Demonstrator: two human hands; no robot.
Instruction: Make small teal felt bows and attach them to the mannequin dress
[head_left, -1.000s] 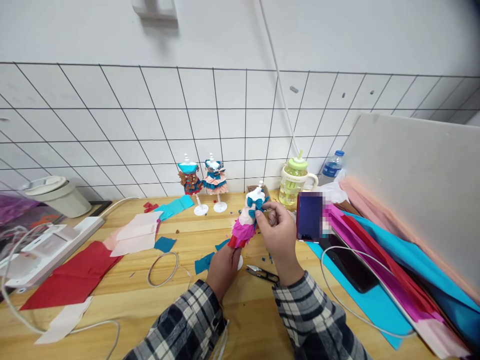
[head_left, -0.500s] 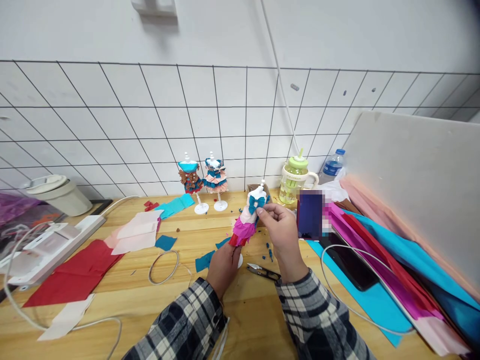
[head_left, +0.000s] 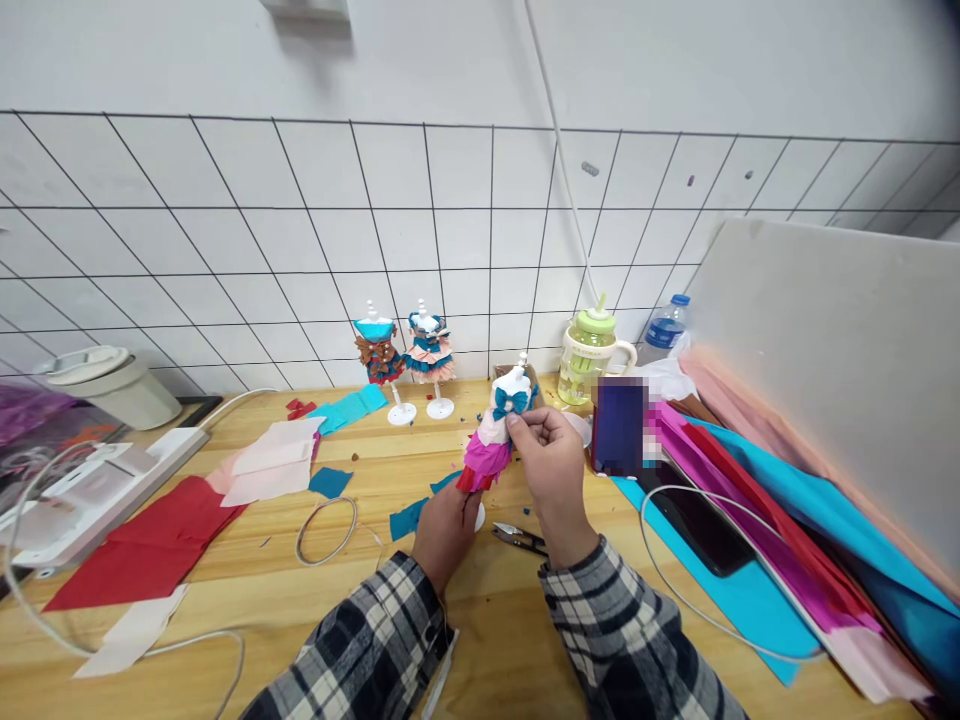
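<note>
A small white dress form (head_left: 514, 381) leans slightly to the right, dressed in pale pink with a magenta and red ruffled skirt (head_left: 487, 456). On its chest sits a teal fabric bow (head_left: 511, 403). My left hand (head_left: 444, 530) is closed around the form's lower part, just under the skirt; the white base peeks out beside it. With thumb and index finger together, my right hand (head_left: 553, 460) pinches at the lower edge of the bow. Black thread snips (head_left: 517, 538) lie on the table below my right hand.
Two dressed mini mannequins (head_left: 376, 345) (head_left: 429, 345) stand at the back. A green-lidded cup (head_left: 595, 345), a propped phone (head_left: 619, 428) and fabric sheets (head_left: 750, 500) are on the right. Fabric pieces (head_left: 150, 545) and a power strip (head_left: 112, 500) lie left.
My right hand has shifted slightly left and lower against the bow, which now faces more squarely forward. My left hand keeps its hold, and the view has shifted a little.
</note>
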